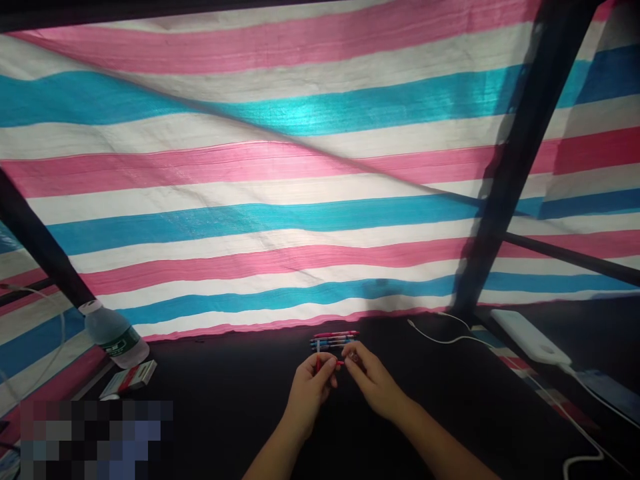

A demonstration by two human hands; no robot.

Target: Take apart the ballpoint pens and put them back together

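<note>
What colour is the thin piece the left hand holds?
The thin piece is red, clearest in the head view.

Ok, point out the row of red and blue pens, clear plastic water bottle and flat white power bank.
row of red and blue pens (334, 339): head view, middle of the row.
clear plastic water bottle (117, 344): head view, green label.
flat white power bank (528, 336): head view, top face.

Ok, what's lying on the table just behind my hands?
A small row of pens, red and blue, lies side by side on the dark table. The left hand and right hand, pinching a red pen, hide whatever lies under them.
</note>
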